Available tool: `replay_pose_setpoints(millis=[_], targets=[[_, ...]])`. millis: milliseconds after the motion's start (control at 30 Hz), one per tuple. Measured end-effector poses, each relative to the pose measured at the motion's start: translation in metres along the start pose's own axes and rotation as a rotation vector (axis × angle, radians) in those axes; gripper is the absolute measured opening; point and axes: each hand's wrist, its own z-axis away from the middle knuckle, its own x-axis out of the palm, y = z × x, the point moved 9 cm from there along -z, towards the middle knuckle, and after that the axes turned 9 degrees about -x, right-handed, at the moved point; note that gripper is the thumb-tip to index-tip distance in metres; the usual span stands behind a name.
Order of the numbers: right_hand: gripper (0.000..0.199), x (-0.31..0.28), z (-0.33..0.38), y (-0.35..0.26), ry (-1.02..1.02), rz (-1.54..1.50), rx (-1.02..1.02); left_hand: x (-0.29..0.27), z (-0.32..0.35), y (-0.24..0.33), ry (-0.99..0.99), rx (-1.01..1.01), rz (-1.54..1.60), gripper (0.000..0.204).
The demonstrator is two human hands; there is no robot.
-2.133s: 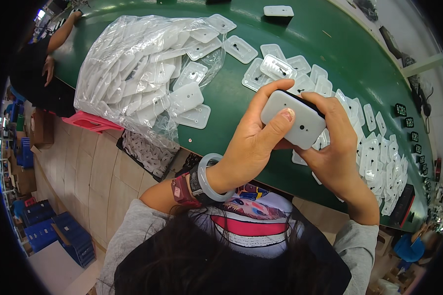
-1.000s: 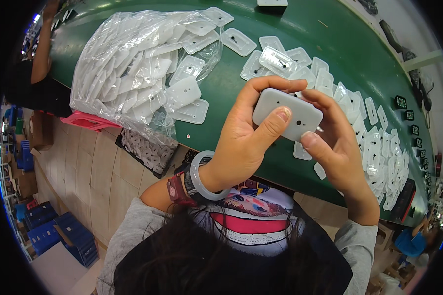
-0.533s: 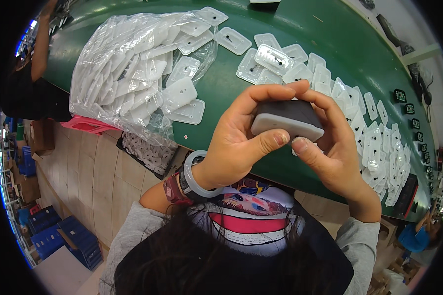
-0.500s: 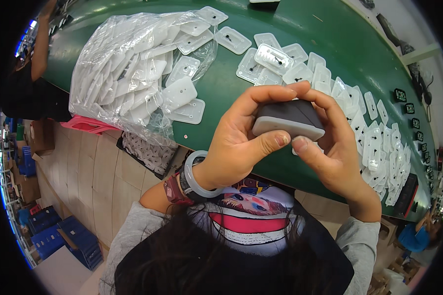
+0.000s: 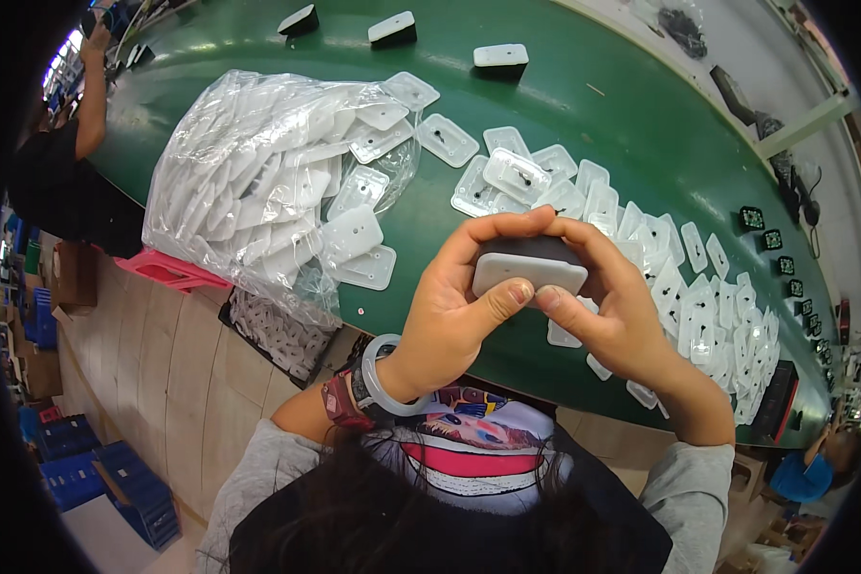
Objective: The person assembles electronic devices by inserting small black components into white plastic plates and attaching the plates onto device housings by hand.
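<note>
Between both hands, above the green table's near edge, is a dark housing with a white cover plate [image 5: 528, 275], its white face tilted toward me. My left hand [image 5: 452, 308] is closed round its left side, with the thumb on the plate's lower edge. From the right, my right hand [image 5: 618, 304] wraps it the same way, the two thumbs close together. Fingers of both hands meet over the far side and hide most of the dark part. Loose white cover plates [image 5: 517, 176] with small dark parts on them lie just beyond my hands and in a heap to the right.
A clear plastic bag [image 5: 249, 163] full of white plates lies on the left of the green table [image 5: 584, 91]. Dark housings with white tops [image 5: 500, 57] stand along the back. Small square circuit boards [image 5: 752, 219] line the right edge. Another person's arm [image 5: 92, 110] is far left.
The view has shifted, bringing the housings at the back into sight. My hands still grip the housing, which is turned so its white face shows more.
</note>
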Motion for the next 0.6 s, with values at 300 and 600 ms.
replay_pose_setpoints(millis=[300,600], targets=[[0.058,-0.002,-0.01,-0.037,0.007,0.418,-0.493,-0.01,0.004,0.023,0.081,0.143,-0.064,0.049],[0.06,0.003,-0.008,-0.048,-0.007,0.505,-0.547,-0.01,0.007,0.028,-0.03,0.152,-0.227,0.052]])
